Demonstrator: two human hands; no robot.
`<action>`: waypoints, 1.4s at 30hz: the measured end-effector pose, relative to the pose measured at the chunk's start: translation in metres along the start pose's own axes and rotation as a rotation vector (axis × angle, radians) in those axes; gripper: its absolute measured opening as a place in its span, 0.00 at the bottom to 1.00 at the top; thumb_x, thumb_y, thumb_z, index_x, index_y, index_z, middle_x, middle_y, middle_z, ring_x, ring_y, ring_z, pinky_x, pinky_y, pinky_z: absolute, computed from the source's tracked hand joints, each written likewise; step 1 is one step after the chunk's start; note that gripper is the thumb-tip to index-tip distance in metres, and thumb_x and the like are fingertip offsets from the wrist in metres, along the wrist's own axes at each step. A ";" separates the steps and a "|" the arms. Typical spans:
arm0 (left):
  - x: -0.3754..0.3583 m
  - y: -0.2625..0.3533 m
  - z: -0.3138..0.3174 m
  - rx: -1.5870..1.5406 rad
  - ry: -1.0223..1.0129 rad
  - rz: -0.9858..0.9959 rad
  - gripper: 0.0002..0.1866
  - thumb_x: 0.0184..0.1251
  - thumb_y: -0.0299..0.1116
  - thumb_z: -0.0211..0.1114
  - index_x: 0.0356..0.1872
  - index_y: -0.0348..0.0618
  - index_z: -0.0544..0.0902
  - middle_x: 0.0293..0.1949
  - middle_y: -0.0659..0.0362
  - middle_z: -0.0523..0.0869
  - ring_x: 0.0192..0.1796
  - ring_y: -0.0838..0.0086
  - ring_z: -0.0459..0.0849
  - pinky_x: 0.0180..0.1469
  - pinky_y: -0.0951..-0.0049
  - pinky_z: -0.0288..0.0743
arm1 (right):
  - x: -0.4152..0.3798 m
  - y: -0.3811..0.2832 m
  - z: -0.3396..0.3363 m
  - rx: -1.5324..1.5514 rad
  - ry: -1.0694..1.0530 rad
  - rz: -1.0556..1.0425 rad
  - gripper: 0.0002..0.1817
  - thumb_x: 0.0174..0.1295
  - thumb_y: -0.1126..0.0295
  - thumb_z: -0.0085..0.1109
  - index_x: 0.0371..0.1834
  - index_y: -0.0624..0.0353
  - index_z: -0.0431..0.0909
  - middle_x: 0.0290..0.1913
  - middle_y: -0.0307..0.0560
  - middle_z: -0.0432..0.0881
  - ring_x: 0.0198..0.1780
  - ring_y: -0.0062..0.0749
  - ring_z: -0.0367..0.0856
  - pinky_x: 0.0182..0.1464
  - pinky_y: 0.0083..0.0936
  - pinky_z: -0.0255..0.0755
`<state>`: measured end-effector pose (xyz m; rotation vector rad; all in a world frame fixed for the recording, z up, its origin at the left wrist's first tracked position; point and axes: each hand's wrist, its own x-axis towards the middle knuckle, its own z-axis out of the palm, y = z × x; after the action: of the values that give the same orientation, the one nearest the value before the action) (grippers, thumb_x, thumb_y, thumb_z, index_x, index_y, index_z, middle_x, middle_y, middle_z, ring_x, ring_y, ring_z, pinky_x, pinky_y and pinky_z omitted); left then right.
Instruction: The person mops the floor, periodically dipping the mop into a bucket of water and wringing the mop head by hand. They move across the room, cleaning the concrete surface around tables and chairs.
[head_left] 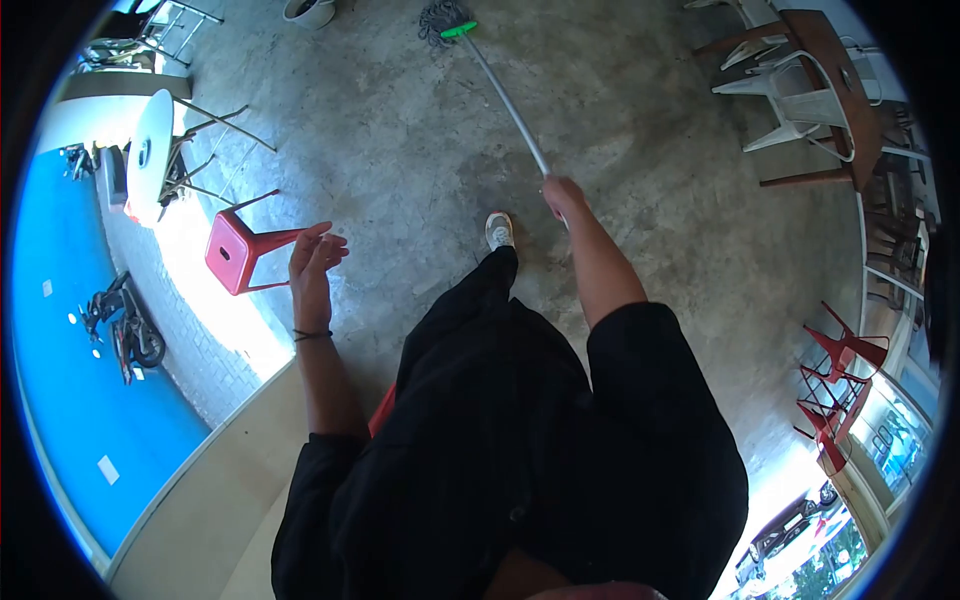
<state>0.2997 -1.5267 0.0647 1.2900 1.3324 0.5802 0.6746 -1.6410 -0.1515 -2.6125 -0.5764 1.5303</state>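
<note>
My right hand (564, 198) is closed around the upper part of the grey handle of a mop (510, 110). The mop's green head with grey strands rests on the concrete floor at the top of the view. My left hand (318, 255) is raised at the left with its fingers apart and holds nothing; a dark band is on the wrist. Beside that hand stands a red stool (232, 252), partly overlapped by my fingers.
A white round table (150, 157) stands at the left, with a bucket (309, 12) at the top. White chairs (810, 105) and a brown table (845, 90) are at the upper right, red chairs (840, 350) at the lower right. A low wall (205, 490) runs along the lower left.
</note>
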 end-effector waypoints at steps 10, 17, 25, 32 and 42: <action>-0.046 -0.027 0.043 0.030 -0.385 0.058 0.13 0.68 0.37 0.56 0.49 0.43 0.78 0.37 0.60 0.83 0.38 0.78 0.81 0.43 0.78 0.70 | -0.242 0.339 0.188 0.011 0.133 0.427 0.43 0.59 0.29 0.36 0.55 0.58 0.78 0.56 0.59 0.77 0.62 0.52 0.72 0.62 0.45 0.65; -0.076 -0.035 0.084 0.035 -0.597 0.070 0.14 0.69 0.38 0.56 0.50 0.41 0.77 0.37 0.59 0.83 0.38 0.77 0.81 0.43 0.77 0.70 | -0.512 0.507 0.407 0.271 -0.172 0.730 0.49 0.56 0.24 0.36 0.34 0.68 0.82 0.28 0.60 0.83 0.40 0.49 0.84 0.45 0.44 0.74; -0.057 -0.043 0.107 0.070 -0.717 0.037 0.14 0.68 0.37 0.56 0.50 0.41 0.76 0.36 0.58 0.83 0.37 0.76 0.80 0.43 0.76 0.70 | -0.526 0.385 0.440 0.402 0.135 0.717 0.44 0.57 0.28 0.40 0.37 0.65 0.82 0.36 0.66 0.82 0.47 0.57 0.81 0.50 0.48 0.72; 0.056 -0.012 0.114 0.010 -0.649 0.010 0.13 0.69 0.37 0.57 0.48 0.42 0.77 0.34 0.59 0.83 0.35 0.76 0.81 0.40 0.77 0.71 | -0.280 0.288 0.306 0.590 0.139 0.372 0.34 0.63 0.39 0.45 0.38 0.65 0.80 0.29 0.61 0.77 0.34 0.53 0.78 0.36 0.44 0.70; 0.220 0.071 0.060 0.073 -0.434 0.028 0.12 0.69 0.35 0.56 0.48 0.43 0.77 0.34 0.58 0.84 0.35 0.76 0.81 0.40 0.77 0.72 | 0.075 -0.063 0.005 1.373 0.090 0.222 0.20 0.69 0.51 0.44 0.33 0.58 0.69 0.22 0.48 0.70 0.16 0.34 0.70 0.17 0.33 0.67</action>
<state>0.4308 -1.3293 0.0330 1.4007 0.9826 0.2503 0.6854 -1.5574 -0.2012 -1.6112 0.6205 1.1211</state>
